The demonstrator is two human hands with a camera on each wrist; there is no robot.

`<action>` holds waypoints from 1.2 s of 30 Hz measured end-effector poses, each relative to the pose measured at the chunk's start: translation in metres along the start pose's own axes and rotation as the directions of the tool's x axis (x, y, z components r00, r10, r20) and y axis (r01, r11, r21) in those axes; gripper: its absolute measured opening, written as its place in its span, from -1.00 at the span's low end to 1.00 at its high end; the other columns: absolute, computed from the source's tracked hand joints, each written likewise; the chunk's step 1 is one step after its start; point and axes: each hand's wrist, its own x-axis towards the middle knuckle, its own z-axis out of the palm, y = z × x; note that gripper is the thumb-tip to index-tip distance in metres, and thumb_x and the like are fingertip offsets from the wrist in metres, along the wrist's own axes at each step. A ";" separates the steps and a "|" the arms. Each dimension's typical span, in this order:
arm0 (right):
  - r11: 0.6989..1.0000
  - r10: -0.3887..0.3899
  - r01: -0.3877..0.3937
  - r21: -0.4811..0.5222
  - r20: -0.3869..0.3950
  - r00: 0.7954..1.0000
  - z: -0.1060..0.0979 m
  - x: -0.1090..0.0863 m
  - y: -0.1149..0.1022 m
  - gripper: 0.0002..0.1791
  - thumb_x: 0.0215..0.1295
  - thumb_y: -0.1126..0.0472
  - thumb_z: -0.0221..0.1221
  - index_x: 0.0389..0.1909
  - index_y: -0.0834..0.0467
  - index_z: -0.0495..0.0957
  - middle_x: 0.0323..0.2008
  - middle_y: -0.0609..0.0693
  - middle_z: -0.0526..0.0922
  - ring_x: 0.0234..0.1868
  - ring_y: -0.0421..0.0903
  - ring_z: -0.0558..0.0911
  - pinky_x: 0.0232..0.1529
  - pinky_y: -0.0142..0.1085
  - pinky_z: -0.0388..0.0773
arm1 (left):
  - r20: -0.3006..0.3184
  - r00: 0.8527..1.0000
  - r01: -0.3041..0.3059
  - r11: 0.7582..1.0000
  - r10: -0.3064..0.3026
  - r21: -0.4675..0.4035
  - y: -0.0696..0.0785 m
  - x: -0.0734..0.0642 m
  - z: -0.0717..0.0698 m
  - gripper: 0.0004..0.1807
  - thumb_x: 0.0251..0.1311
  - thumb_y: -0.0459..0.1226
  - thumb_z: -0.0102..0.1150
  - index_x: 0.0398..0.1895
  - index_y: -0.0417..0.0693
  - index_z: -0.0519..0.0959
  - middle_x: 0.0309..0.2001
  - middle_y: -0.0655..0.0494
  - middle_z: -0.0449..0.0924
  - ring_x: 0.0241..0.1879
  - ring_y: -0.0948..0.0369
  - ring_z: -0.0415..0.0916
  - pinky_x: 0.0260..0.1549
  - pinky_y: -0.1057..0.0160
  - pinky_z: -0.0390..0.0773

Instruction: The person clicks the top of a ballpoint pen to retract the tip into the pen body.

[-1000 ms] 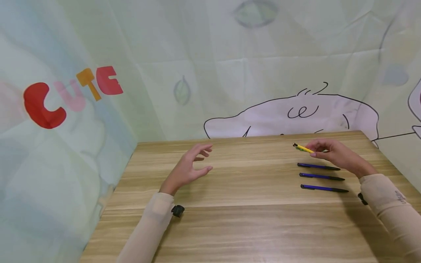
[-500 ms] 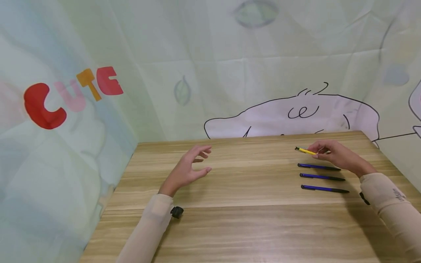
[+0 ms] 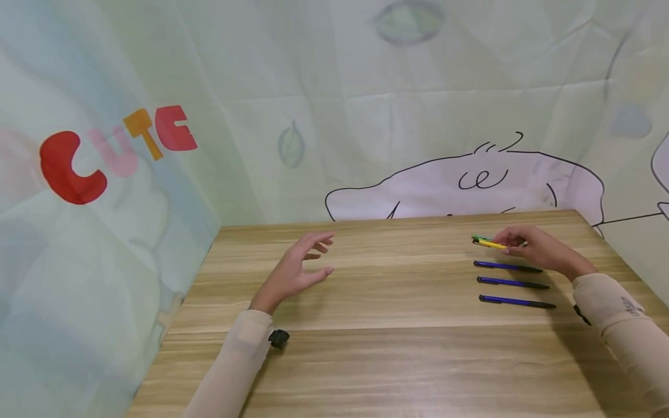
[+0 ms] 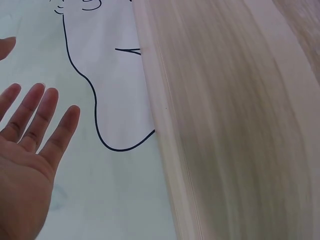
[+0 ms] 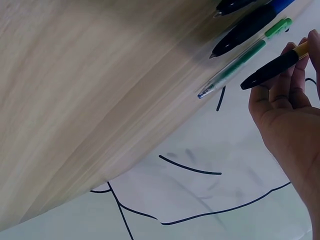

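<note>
While the left hand [image 3: 295,267] hangs relaxed, the right hand [image 3: 540,248] pinches the yellow pen [image 3: 491,244] (green pen [image 5: 244,59] just beside).

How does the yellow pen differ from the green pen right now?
The yellow pen is pinched in the right hand; the green pen lies on the table. The yellow pen's tip end is opaque black; the green pen's is see-through. Both are slim.
</note>
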 end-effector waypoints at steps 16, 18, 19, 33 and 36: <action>0.999 -0.002 0.002 -0.040 0.012 1.000 0.002 0.000 0.005 -0.80 0.33 0.37 0.29 -0.05 0.22 0.69 -0.19 0.00 0.70 -0.17 -0.18 0.57 -0.16 -0.39 0.54 | -0.001 1.000 0.003 1.000 -0.003 0.013 0.000 -0.003 -0.003 -0.25 0.19 -0.29 0.43 0.45 0.15 0.37 0.19 0.10 0.51 0.13 0.00 0.55 0.09 -0.01 0.64; 0.999 0.000 0.001 -0.046 0.025 1.000 0.003 0.000 0.006 -0.81 0.34 0.36 0.28 -0.05 0.21 0.69 -0.18 0.00 0.71 -0.14 -0.12 0.60 -0.14 -0.35 0.56 | -0.002 1.000 0.001 1.000 -0.001 0.008 0.000 -0.003 -0.003 -0.26 0.19 -0.30 0.43 0.44 0.14 0.37 0.20 0.09 0.51 0.13 -0.01 0.55 0.09 -0.02 0.64; 0.999 0.002 -0.001 -0.049 0.032 0.999 0.003 0.001 0.006 -0.81 0.34 0.36 0.28 -0.05 0.21 0.69 -0.17 0.00 0.72 -0.13 -0.10 0.61 -0.13 -0.32 0.56 | -0.002 1.000 0.000 1.000 0.000 0.005 -0.001 -0.003 -0.002 -0.26 0.19 -0.30 0.43 0.44 0.13 0.37 0.20 0.08 0.52 0.12 -0.01 0.55 0.09 -0.03 0.64; 0.996 0.006 0.000 -0.088 0.064 0.998 0.005 0.006 0.012 -0.81 0.33 0.41 0.25 -0.09 0.20 0.70 -0.21 -0.05 0.72 -0.17 -0.10 0.62 -0.14 -0.22 0.58 | 0.002 1.000 0.011 1.000 -0.011 0.021 0.000 -0.003 -0.002 -0.25 0.19 -0.30 0.43 0.45 0.15 0.37 0.21 0.07 0.51 0.12 0.05 0.54 0.11 -0.02 0.64; 0.996 0.010 -0.005 -0.092 0.063 0.998 0.005 0.007 0.014 -0.81 0.33 0.42 0.24 -0.09 0.20 0.70 -0.23 -0.05 0.71 -0.18 -0.10 0.61 -0.14 -0.19 0.58 | 0.003 1.000 0.011 1.000 -0.011 0.024 0.000 -0.003 -0.002 -0.25 0.19 -0.30 0.43 0.45 0.14 0.37 0.21 0.03 0.51 0.12 0.02 0.54 0.11 -0.03 0.64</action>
